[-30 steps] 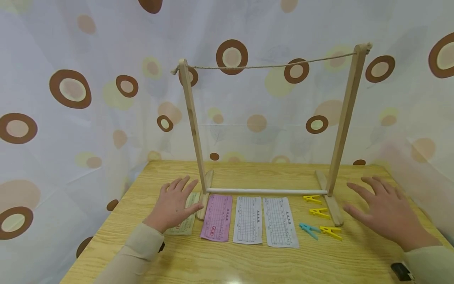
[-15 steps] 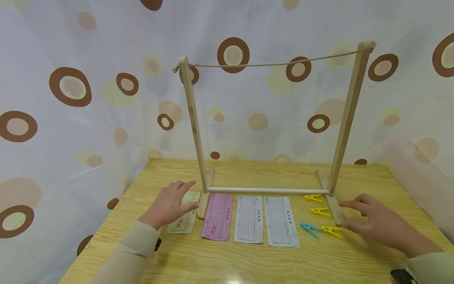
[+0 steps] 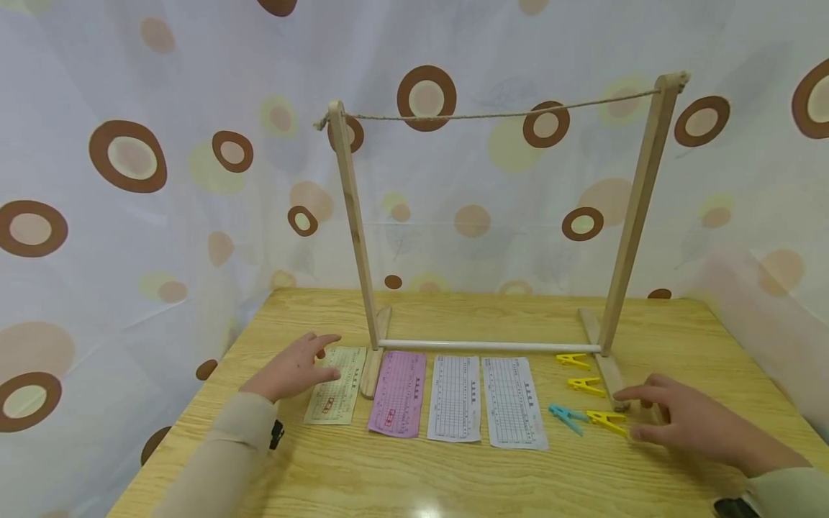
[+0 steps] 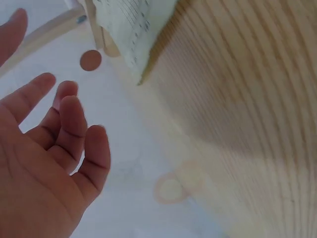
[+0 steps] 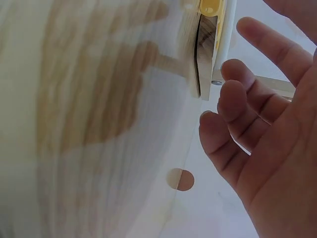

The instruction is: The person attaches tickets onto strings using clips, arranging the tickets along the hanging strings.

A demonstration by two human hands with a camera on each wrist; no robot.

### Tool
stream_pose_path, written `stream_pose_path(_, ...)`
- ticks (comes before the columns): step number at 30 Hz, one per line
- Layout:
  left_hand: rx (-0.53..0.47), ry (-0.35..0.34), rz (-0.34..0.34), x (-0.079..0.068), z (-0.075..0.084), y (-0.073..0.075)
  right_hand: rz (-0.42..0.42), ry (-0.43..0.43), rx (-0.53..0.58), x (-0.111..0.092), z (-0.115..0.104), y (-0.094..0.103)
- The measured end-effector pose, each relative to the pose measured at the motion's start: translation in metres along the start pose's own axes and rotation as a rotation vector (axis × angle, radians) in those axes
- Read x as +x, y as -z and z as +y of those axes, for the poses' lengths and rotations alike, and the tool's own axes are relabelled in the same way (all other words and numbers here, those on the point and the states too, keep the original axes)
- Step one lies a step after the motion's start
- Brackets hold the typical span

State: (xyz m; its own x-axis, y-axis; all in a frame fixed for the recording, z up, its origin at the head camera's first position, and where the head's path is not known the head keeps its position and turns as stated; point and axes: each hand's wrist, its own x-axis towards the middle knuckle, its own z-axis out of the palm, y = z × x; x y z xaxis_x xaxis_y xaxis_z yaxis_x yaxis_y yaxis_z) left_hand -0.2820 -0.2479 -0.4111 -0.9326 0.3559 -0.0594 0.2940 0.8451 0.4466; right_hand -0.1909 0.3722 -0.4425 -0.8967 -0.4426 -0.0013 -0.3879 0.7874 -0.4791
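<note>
My left hand [image 3: 288, 370] hovers at the left side of a pale green printed paper slip [image 3: 338, 396], fingers loosely bent and holding nothing. In the left wrist view that slip's corner [image 4: 133, 29] shows beyond the fingers. On the right, my right hand [image 3: 686, 421] has its thumb and index finger spread just beside the nearest yellow clothespin [image 3: 607, 421]; nothing is between them. A blue clothespin [image 3: 566, 417] lies left of it. Behind lie two more yellow clothespins, a middle one [image 3: 586, 386] and a far one [image 3: 571, 361].
A wooden stand with a left post [image 3: 352, 223], a right post [image 3: 637, 216], a rope [image 3: 466, 116] across the top and a white rod [image 3: 486, 347] low down. In front lie a pink slip [image 3: 398, 396] and two white slips, left [image 3: 455, 399] and right [image 3: 514, 403].
My right hand has come down and toward the nearest yellow clothespin, its fingers bending. My left hand has moved left and slightly down, uncovering more of the green slip.
</note>
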Motion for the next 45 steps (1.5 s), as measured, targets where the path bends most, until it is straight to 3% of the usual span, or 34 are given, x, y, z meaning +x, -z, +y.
stream_pose_path(9, -0.023, 0.048, -0.134, 0.021, -0.024, 0.007, -0.072, 0.006, 0.062, 0.000, 0.004, -0.006)
stream_pose_path(17, 0.012, 0.099, -0.181, 0.038, -0.036, 0.005, -0.115, -0.020, 0.046, 0.002, 0.002, -0.007)
stream_pose_path(26, 0.007, 0.103, -0.162, 0.048, -0.045, -0.004, -0.122, -0.083, -0.049, 0.002, -0.003, -0.010)
stream_pose_path(33, -0.052, 0.179, -0.115, 0.050, -0.044, -0.009, -0.078, -0.100, -0.194, 0.009, -0.013, -0.010)
stream_pose_path(45, -0.039, 0.203, -0.085, 0.045, -0.041, -0.009, -0.071, -0.141, -0.205, 0.015, -0.019, -0.009)
